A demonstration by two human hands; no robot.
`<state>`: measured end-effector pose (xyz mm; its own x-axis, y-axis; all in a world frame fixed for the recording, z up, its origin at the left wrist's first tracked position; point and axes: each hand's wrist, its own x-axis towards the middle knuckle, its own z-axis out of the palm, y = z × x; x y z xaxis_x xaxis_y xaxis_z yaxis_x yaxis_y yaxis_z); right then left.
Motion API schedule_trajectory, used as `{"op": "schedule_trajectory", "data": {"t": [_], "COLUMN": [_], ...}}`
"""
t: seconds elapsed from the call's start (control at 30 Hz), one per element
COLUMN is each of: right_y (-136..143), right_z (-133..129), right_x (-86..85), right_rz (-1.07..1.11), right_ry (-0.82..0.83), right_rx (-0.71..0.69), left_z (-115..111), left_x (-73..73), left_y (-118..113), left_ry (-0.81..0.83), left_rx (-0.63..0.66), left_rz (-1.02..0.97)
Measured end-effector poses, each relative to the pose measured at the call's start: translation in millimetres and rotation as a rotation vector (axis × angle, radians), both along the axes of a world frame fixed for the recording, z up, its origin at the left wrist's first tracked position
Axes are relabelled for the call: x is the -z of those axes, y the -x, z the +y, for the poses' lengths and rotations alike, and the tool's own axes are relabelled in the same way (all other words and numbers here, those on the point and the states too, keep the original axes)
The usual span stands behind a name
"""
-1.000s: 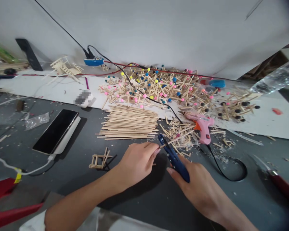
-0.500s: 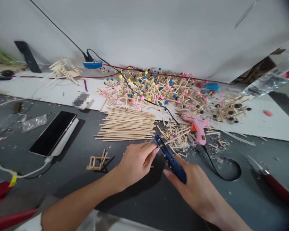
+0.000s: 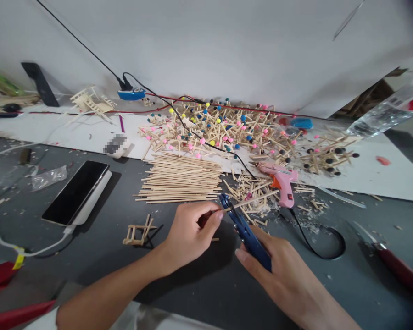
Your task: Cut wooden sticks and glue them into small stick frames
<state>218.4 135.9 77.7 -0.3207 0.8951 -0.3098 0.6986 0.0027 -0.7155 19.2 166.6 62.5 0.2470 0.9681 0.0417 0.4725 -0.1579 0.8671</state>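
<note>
My left hand [image 3: 196,229] pinches a thin wooden stick [image 3: 256,198] between thumb and fingers. The stick points right and passes through the jaws of a dark blue cutter, perhaps pliers [image 3: 249,240], which my right hand [image 3: 278,266] grips by its handles. Left of my hands, a small frame of glued sticks [image 3: 137,231] stands on the dark table. A bundle of long sticks [image 3: 182,178] lies just beyond my left hand. Short cut pieces [image 3: 258,213] are scattered past the cutter's jaws.
A pink glue gun [image 3: 284,181] lies at the right with its black cable. Behind is a heap of stick pieces with coloured balls [image 3: 209,128]. A phone [image 3: 77,192] lies left, a red-handled knife [image 3: 395,266] right, and a plastic bottle [image 3: 392,110] at the far right.
More of the stick now reaches out to the right beyond the cutter's jaws. My left hand has shifted slightly left, and the cutter's handles have moved a little to the right and down.
</note>
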Motion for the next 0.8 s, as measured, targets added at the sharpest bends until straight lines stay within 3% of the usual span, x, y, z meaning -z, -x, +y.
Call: {"op": "schedule_trajectory", "data": {"t": [0.8], "right_y": [2], "right_z": [-2], "right_x": [10.2], "right_rz": [-0.054], "right_ry": [-0.046], "right_rx": [0.016], "left_z": [-3], "left_x": [5.5], "left_y": [-1], "left_ry": [-0.057], "left_rx": [-0.02], "left_rz": [0.039]}}
